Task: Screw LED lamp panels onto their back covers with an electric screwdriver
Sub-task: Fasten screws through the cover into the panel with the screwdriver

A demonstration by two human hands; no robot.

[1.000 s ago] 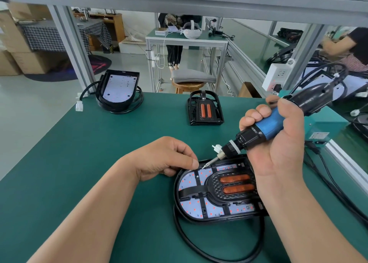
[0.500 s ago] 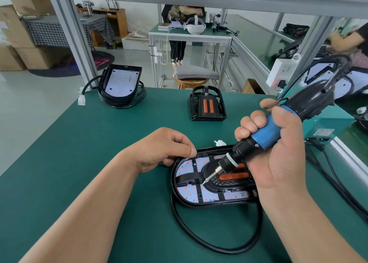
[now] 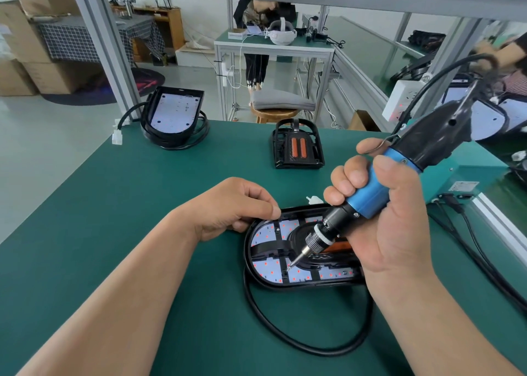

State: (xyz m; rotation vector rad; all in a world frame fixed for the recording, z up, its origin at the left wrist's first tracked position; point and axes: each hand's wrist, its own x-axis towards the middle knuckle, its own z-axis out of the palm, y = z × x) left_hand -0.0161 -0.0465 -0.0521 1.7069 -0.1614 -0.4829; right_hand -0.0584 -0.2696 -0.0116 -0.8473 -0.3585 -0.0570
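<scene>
The screwdriver (image 3: 370, 196) bit has come down from the far edge of the lamp (image 3: 268, 267) onto its near-left crossbar, the right hand (image 3: 393, 227) gripping the barrel and the left hand (image 3: 228, 207) curled, thumb to forefinger, against the lamp's far rim.

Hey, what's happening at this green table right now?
A person is working by hand. The right hand grips a blue electric screwdriver, tilted, with its tip down on the lamp panel that lies in its black cover. The left hand rests with curled fingers at the cover's far rim; whether it holds anything is not visible. A second lamp and a black part with orange strips sit farther back on the table.
</scene>
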